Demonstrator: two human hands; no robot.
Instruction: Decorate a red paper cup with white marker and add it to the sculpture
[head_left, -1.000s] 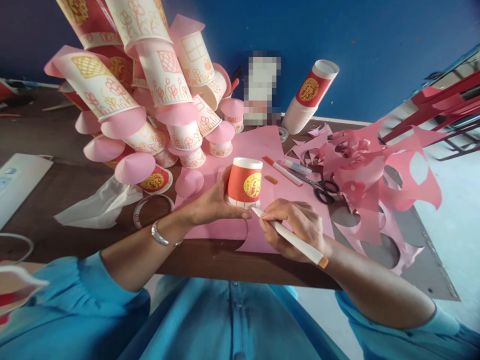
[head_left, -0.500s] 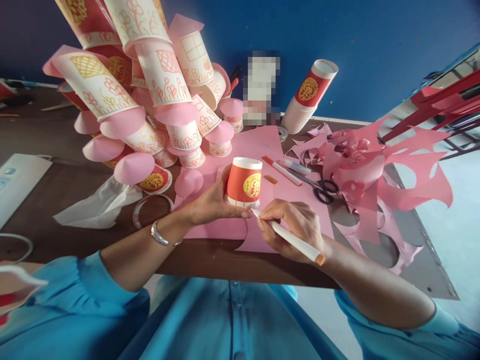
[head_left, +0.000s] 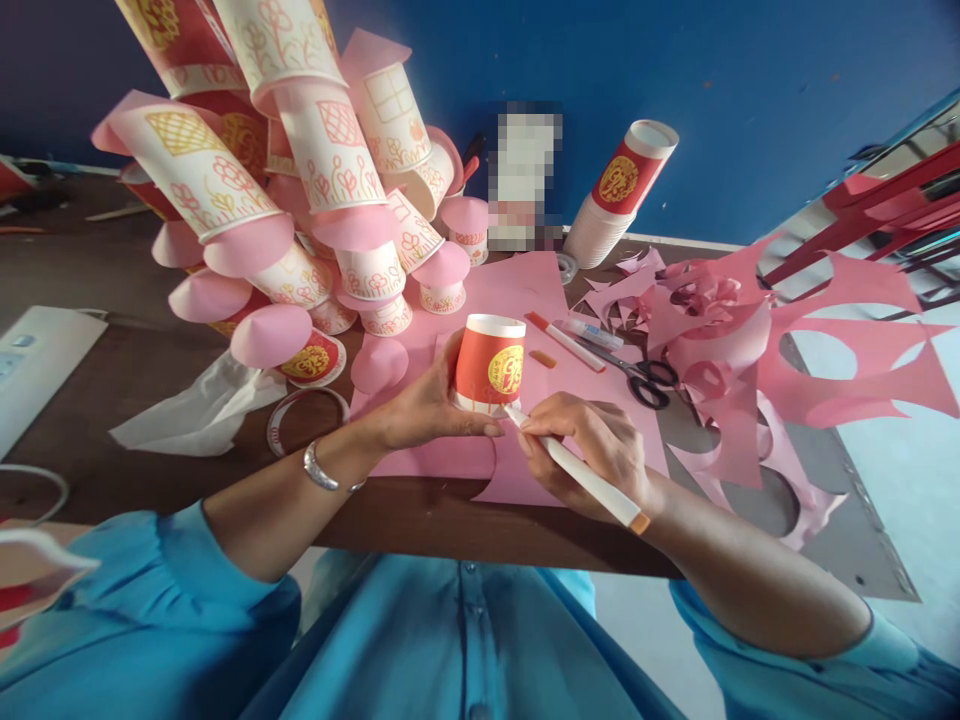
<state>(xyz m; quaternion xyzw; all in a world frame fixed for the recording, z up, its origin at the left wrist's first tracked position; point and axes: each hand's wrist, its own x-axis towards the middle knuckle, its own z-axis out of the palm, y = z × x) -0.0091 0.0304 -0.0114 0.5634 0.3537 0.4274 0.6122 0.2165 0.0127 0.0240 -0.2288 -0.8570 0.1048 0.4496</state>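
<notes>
My left hand (head_left: pixel 424 405) is closed around the left side of a red paper cup (head_left: pixel 478 368) with a gold emblem, its thumb along the bottom. The cup stands wide rim down, and short orange strokes show on its white lower band. In my right hand (head_left: pixel 589 445) is a white marker (head_left: pixel 581 475) with an orange end, its tip at that band. Under the hands lie pink paper sheets (head_left: pixel 525 285). Beyond the cup are an orange marker cap (head_left: pixel 543 358) and another white marker (head_left: pixel 574 345) with a red-orange end.
Decorated cups with pink cones (head_left: pixel 315 150) are stacked at the left. Black scissors (head_left: pixel 649 382), a glue tube (head_left: pixel 595 332) and cut pink scraps (head_left: pixel 727 350) lie right. A cup stack (head_left: pixel 615 190) stands at the back. A tape ring (head_left: pixel 307 400) and white tissue (head_left: pixel 199 410) lie left.
The marker tip has shifted slightly up and right along the cup's white band. The pink scrap hanging at the far right has swung outward. My left hand keeps its hold.
</notes>
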